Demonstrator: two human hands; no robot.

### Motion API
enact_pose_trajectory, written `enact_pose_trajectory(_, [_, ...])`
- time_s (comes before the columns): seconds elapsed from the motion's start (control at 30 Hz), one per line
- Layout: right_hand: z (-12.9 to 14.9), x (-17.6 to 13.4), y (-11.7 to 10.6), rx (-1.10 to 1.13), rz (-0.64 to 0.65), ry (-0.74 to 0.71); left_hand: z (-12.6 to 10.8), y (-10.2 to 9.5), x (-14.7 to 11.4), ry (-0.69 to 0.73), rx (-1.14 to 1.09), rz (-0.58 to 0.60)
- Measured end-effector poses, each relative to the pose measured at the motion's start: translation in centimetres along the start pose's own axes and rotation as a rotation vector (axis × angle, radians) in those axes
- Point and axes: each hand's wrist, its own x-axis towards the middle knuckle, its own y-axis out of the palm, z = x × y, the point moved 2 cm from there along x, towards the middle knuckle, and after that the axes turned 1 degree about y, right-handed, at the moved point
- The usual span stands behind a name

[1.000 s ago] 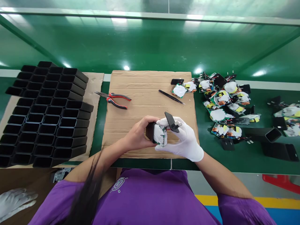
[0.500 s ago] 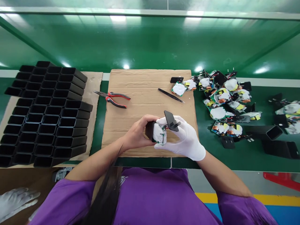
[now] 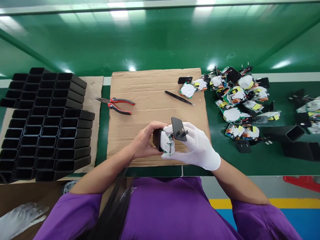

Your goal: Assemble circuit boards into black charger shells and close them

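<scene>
Over the front of the cardboard, my bare left hand [image 3: 142,140] is wrapped around a black rectangular plastic case [image 3: 156,138] lying sideways, its mouth facing right. In my white-gloved right hand [image 3: 197,148] is a circuit board [image 3: 167,143] coated in white filler, gripped between thumb and fingers. The board's left end meets the mouth of the case; how far it reaches inside is hidden. A black plug cover [image 3: 178,128] with prongs stands tilted at the right hand's fingers, above the board's right end.
Red-and-black pliers [image 3: 116,105] and black tweezers [image 3: 178,98] lie on the cardboard [image 3: 145,83]. Stacked black cases [image 3: 75,133] fill the left side. Coated boards [image 3: 232,114] are piled at right, near two loose cases [image 3: 285,134]. A white glove [image 3: 22,218] lies lower left.
The whole view has shifted slightly. Both hands keep nearly the same hold, with the board still at the mouth of the case.
</scene>
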Motion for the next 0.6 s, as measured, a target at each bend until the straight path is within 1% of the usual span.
enact_pose_trajectory(0.13, [-0.1,0.0,0.1,-0.013,-0.025,-0.029,0.2,-0.1,-0.1,-0.022,-0.002,0.012])
enact_pose_trajectory(0.3, [0.1,-0.1,0.4,-0.009,-0.020,-0.028,-0.1,-0.1,0.0,0.047,0.018,0.007])
enact_pose_trajectory(0.37, [0.1,-0.1,0.6,0.001,-0.005,0.040,-0.2,0.0,0.0,0.039,0.056,-0.009])
enact_pose_trajectory(0.47, [-0.3,-0.1,1.3,0.086,0.045,0.194,-0.1,0.1,0.1,0.000,0.096,-0.058])
enact_pose_trajectory(0.53, [-0.6,0.0,1.8,0.219,0.093,0.287,-0.1,0.2,0.2,0.008,0.104,-0.102])
enact_pose_trajectory(0.6, [-1.0,0.1,2.4,0.389,0.148,0.405,-0.3,0.1,0.3,0.045,0.128,-0.143])
